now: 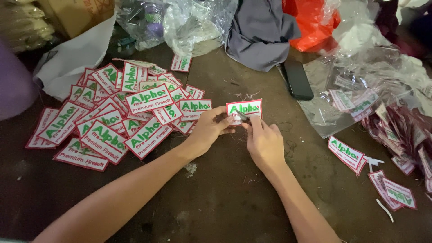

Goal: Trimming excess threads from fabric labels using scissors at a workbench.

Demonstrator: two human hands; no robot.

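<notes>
Left hand [208, 129] and right hand [263, 143] each grip one patch [245, 108]; patch heap [112, 114] left; black phone [297, 79] beyond.

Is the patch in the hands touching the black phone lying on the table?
Apart. The head view shows bare brown table between the held patch and the black phone, which lies farther back on the right.

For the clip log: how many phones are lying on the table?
1. A black phone lies face up on the dark table, beyond the hands, beside the grey cloth. Others could be hidden under the plastic bags.
</notes>
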